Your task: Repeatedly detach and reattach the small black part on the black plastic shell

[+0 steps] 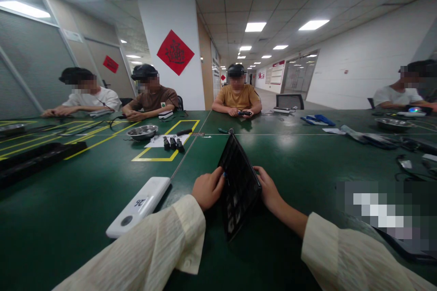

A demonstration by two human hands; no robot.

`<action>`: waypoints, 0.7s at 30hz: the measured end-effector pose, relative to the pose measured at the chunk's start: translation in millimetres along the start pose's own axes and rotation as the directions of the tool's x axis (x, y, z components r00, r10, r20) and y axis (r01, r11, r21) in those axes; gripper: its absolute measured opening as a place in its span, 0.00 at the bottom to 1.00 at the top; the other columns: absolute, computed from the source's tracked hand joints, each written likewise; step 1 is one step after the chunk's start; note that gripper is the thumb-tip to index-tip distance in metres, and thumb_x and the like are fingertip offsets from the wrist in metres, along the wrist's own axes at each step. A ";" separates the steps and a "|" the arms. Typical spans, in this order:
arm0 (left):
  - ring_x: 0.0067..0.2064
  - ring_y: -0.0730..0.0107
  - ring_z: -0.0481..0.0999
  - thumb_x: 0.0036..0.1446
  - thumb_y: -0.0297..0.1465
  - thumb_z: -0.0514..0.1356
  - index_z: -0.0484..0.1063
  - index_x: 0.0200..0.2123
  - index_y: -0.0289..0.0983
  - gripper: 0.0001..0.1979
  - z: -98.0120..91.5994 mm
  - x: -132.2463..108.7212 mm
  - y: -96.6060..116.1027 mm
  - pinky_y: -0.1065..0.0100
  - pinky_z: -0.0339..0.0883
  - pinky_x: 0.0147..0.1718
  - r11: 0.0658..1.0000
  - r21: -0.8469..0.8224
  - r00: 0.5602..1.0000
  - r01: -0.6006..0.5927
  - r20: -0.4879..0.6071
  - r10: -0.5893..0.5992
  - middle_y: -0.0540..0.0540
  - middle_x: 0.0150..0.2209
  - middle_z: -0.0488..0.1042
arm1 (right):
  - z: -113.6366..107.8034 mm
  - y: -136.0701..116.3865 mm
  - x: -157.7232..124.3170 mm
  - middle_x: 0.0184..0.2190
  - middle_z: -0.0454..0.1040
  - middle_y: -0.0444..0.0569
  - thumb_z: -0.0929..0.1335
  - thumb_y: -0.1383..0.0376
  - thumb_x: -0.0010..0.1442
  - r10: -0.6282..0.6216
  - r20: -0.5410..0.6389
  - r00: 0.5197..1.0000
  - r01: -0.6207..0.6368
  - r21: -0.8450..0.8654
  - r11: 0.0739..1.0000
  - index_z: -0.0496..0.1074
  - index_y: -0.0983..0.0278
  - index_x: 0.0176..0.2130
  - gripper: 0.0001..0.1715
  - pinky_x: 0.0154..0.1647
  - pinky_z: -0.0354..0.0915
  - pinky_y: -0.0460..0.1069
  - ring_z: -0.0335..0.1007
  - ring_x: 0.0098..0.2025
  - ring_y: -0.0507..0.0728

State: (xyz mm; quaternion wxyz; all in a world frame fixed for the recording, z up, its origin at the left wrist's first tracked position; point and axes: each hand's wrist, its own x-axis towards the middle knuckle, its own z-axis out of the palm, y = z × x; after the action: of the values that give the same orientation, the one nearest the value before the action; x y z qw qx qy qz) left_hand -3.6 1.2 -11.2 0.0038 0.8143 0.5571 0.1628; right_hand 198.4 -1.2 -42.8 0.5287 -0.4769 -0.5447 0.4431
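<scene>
A thin black panel-like object (239, 182) stands tilted on edge above the green table, between my hands. My left hand (209, 187) grips its left side, thumb and fingers closed near a small blue spot. At its right edge, my right hand (268, 188) holds on, with part of the fingers hidden behind it. Pale reflections or shapes show on the lower face of the black object. To the left of my left forearm lies a white device (139, 207) marked 26.
On the green table (102, 195) are a metal bowl (142, 132), black parts (173, 143) by white paper, a long black tray (37, 159) at left, and blue items (318, 120) with cables at right. Several people sit around it, one opposite (236, 95).
</scene>
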 end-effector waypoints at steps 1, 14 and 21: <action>0.35 0.64 0.76 0.63 0.37 0.41 0.63 0.44 0.39 0.15 0.5 -0.2 0.0 0.68 0.60 0.33 1.000 -0.005 1.000 0.011 -0.001 -0.011 0.45 0.32 0.75 | 0.2 -0.4 -0.1 0.26 0.73 0.44 0.62 0.53 0.53 -0.002 -0.001 1.000 0.002 -0.003 1.000 0.65 0.62 0.41 0.19 0.31 0.63 0.51 0.70 0.30 0.57; 0.33 0.64 0.75 0.63 0.36 0.40 0.63 0.45 0.39 0.16 -4.3 -1.0 5.4 0.69 0.58 0.30 0.998 0.069 0.999 0.013 0.029 -0.015 0.45 0.30 0.75 | -0.1 2.2 1.0 0.24 0.72 0.43 0.63 0.54 0.52 -0.011 -0.013 1.000 0.011 -0.005 1.000 0.65 0.62 0.41 0.19 0.29 0.62 0.51 0.69 0.29 0.57; 0.34 0.64 0.75 0.62 0.37 0.42 0.62 0.46 0.39 0.16 -5.8 -3.3 6.1 0.69 0.58 0.31 0.998 0.062 1.000 -0.016 0.010 0.015 0.45 0.31 0.76 | -0.3 4.4 2.7 0.25 0.72 0.44 0.62 0.54 0.52 -0.027 -0.021 0.999 0.026 -0.054 0.998 0.65 0.62 0.41 0.18 0.32 0.62 0.51 0.69 0.33 0.58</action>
State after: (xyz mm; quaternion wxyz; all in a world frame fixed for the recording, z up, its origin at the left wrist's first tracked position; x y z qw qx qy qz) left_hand -0.8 -5.2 -5.4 -0.0201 0.8191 0.5556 0.1413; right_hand 199.0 2.2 -46.8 0.5276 -0.4885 -0.5568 0.4159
